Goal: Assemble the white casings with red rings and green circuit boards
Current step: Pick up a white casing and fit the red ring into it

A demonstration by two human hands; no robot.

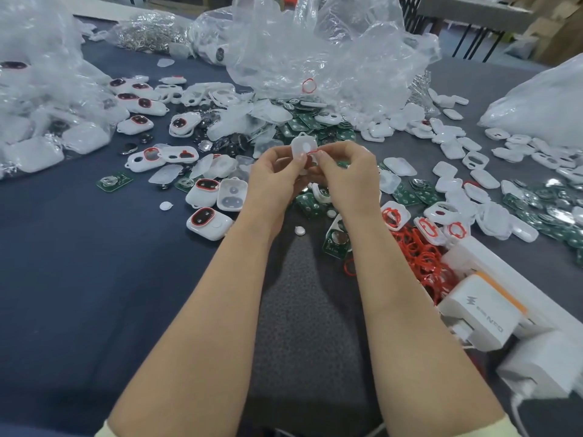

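Observation:
Above the table's middle both my hands hold one white casing [302, 147] upright. My left hand [277, 176] grips its left side and lower part. My right hand [345, 175] pinches a thin red ring [313, 152] against the casing's right edge. A heap of loose red rings [421, 258] lies to the right of my right forearm. Green circuit boards [315, 126] are piled just beyond my hands, and more green boards [542, 203] lie at the right. Casings fitted with red rings [206, 217] sit to the left of my left wrist.
Crumpled clear plastic bags [315, 45] stand at the back and far left [38, 99]. Loose white casing halves [454, 143] are scattered right of centre. A white power strip with chargers [492, 307] lies at the lower right. The dark blue cloth [79, 263] covers the near left.

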